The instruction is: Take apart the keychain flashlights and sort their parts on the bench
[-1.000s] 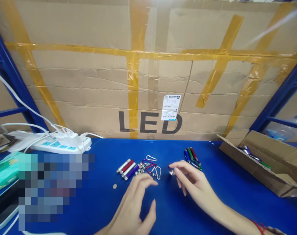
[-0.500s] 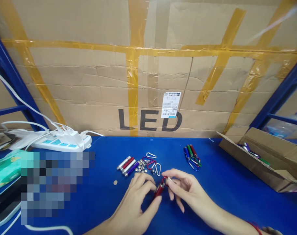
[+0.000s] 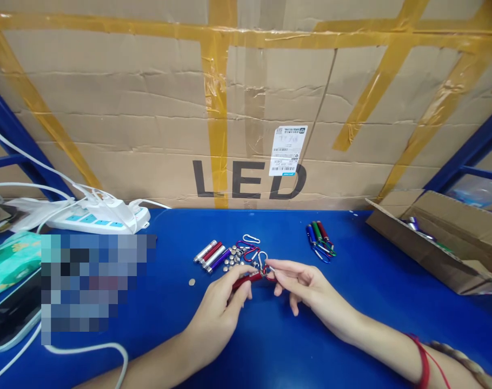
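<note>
My left hand (image 3: 225, 297) grips a small red flashlight (image 3: 248, 280) between thumb and fingers, its tube lying nearly level. At the tube's right end my right hand (image 3: 297, 281) pinches a red carabiner clip (image 3: 270, 275), partly hidden by the fingers. Just beyond the hands lie several loose carabiners (image 3: 251, 239) in silver, red and purple. Left of these is a cluster of small button cells (image 3: 232, 258). A row of silver, red and purple flashlight tubes (image 3: 212, 256) sits beside the cells. One flat round disc (image 3: 192, 282) lies apart, to the left.
Blue, green and red flashlights with clips (image 3: 319, 237) lie at the back right. An open cardboard box (image 3: 428, 254) stands at the right. On the left are a white power strip (image 3: 95, 219), cables, a green packet (image 3: 13, 259) and a phone (image 3: 13, 308). A large carton (image 3: 160, 124) backs the blue table.
The red flashlight has turned from steeply slanted to nearly level, and my left hand has closed round its tube. Both hands have shifted slightly, and the camera view has tilted downward.
</note>
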